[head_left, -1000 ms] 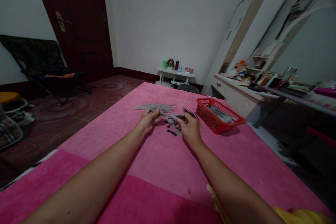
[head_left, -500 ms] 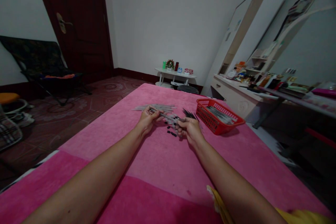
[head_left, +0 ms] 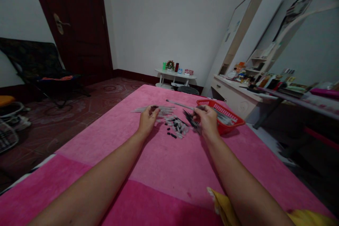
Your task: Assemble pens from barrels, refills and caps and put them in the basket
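Observation:
My right hand point(head_left: 208, 118) pinches one end of a slim grey pen point(head_left: 180, 103), which points left and lies level above the cloth. This hand is in front of the red basket point(head_left: 233, 125) and beside a bunch of thin black sticks point(head_left: 191, 119). My left hand point(head_left: 148, 117) has its fingertips pressed together; what they hold, if anything, cannot be made out. It is close to a row of pale grey pen barrels point(head_left: 165, 109). Between my hands lies a loose heap of small clear and black caps point(head_left: 178, 125), with several black pieces point(head_left: 171, 135) at its near side.
A pink cloth point(head_left: 159, 169) covers the surface. Yellow fabric point(head_left: 225, 206) lies by my right forearm. Beyond are a small white table point(head_left: 174, 74), a cluttered dresser point(head_left: 233, 93) at right, and a folding chair point(head_left: 50, 67) at left.
My hands have moved apart. The pen that both held over the caps is now in my right hand, which has gone right to the basket. The cap heap is uncovered.

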`<state>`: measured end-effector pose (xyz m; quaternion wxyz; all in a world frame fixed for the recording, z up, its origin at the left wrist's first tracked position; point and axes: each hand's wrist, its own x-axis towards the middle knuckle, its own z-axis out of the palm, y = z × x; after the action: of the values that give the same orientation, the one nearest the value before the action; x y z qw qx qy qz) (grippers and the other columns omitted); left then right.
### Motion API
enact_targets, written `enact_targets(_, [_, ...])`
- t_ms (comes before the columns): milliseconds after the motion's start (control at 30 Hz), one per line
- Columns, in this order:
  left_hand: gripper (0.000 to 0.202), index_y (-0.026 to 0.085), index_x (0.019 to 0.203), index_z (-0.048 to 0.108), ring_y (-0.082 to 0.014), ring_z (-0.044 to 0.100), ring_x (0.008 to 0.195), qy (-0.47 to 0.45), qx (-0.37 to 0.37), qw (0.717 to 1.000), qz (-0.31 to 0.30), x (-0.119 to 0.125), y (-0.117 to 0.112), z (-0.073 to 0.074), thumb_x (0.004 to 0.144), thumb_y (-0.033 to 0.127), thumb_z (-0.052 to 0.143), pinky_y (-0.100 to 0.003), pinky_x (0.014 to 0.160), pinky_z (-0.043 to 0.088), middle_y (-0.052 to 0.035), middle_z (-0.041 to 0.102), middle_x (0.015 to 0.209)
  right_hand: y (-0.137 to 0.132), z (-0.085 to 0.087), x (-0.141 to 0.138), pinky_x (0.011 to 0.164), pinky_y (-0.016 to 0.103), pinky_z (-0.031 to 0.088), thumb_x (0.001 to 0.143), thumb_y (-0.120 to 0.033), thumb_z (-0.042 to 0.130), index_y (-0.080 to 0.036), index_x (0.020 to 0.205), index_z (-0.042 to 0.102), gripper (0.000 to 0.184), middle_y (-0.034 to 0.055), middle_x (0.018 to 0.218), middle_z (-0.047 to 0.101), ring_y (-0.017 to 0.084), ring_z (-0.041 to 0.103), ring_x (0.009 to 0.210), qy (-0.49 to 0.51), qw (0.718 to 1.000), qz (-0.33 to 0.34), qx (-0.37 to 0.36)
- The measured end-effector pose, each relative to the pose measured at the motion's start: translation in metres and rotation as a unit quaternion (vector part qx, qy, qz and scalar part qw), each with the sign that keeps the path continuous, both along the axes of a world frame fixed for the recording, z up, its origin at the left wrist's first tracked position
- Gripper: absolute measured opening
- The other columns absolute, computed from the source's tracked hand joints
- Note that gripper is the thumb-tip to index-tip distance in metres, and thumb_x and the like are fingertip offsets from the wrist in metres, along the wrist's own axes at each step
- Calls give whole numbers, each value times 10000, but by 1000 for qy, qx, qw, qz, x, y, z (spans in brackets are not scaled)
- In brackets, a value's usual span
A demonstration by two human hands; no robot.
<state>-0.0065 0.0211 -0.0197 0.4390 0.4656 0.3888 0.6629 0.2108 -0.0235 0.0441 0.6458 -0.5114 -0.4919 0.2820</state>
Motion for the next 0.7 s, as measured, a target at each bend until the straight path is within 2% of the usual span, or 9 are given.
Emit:
enact_targets(33, [193, 191, 934, 655, -231, 615, 998, 121, 51, 990, 58, -7, 3, -1, 770, 292, 655, -376, 919, 473, -81, 678, 996, 0, 7, 13, 512, 246, 458, 672, -330, 616, -177, 741, 569, 174, 13, 627, 624, 137, 565, 533, -56, 995, -70, 42])
enact_targets(67, [210, 196, 982, 661, -248, 578, 1065, 223, 88, 965, 110, -14, 7, -3, 791, 270, 616, -404, 981, 425, -88, 667, 1054, -1, 12, 27, 569, 264, 465, 689, -338, 609, -175, 759, 596, 177, 32, 680, 643, 157, 589, 604, -130, 978, -148, 70])
enact_targets(100, [250, 198, 1035, 658, -260, 546, 1110, 304, 105, 935, 147, -22, 11, -5, 802, 240, 579, -418, 1014, 391, -93, 654, 1106, -2, 16, 42, 616, 285, 462, 698, -349, 606, -177, 769, 618, 187, 50, 727, 658, 176, 599, 660, -199, 949, -233, 80])
enact_targets(167, [318, 187, 1094, 657, -277, 522, 1122, 425, 94, 882, 184, -35, 19, -11, 803, 199, 529, -414, 1006, 383, -109, 647, 1125, -5, 20, 71, 667, 324, 436, 730, -373, 581, -183, 829, 654, 226, 80, 790, 678, 218, 605, 740, -308, 885, -346, 40])
enact_targets(233, [325, 164, 1066, 685, -293, 535, 1082, 502, 63, 842, 184, -44, 25, -17, 790, 180, 512, -406, 964, 400, -133, 663, 1077, -7, 17, 96, 648, 336, 407, 745, -383, 559, -181, 858, 674, 259, 102, 786, 681, 243, 597, 738, -355, 838, -413, -20])
enact_targets(300, [320, 151, 1034, 706, -302, 549, 1043, 550, 51, 815, 175, -48, 29, -20, 782, 178, 510, -407, 931, 408, -148, 669, 1051, -7, 10, 117, 625, 330, 383, 750, -394, 546, -177, 883, 687, 291, 111, 772, 679, 245, 588, 714, -372, 816, -439, -53])
enact_targets(433, [325, 171, 1033, 711, -291, 575, 999, 601, 60, 779, 168, -46, 29, -22, 759, 180, 536, -388, 894, 416, -137, 667, 1053, -2, -7, 143, 606, 321, 366, 731, -410, 560, -178, 899, 701, 319, 109, 754, 674, 235, 572, 683, -388, 801, -448, -85])
enact_targets(567, [338, 179, 1030, 712, -290, 582, 962, 625, 62, 757, 178, -44, 25, -19, 729, 180, 559, -378, 855, 433, -136, 662, 1033, 1, -16, 149, 623, 324, 382, 728, -404, 570, -191, 899, 714, 309, 97, 758, 679, 232, 572, 689, -409, 798, -430, -103])
enact_targets(700, [298, 187, 989, 719, -293, 583, 935, 635, 61, 749, 180, -44, 23, -18, 740, 195, 556, -379, 817, 446, -129, 674, 978, 0, -15, 147, 656, 342, 391, 738, -386, 552, -180, 881, 713, 298, 103, 792, 680, 244, 577, 726, -422, 793, -428, -95])
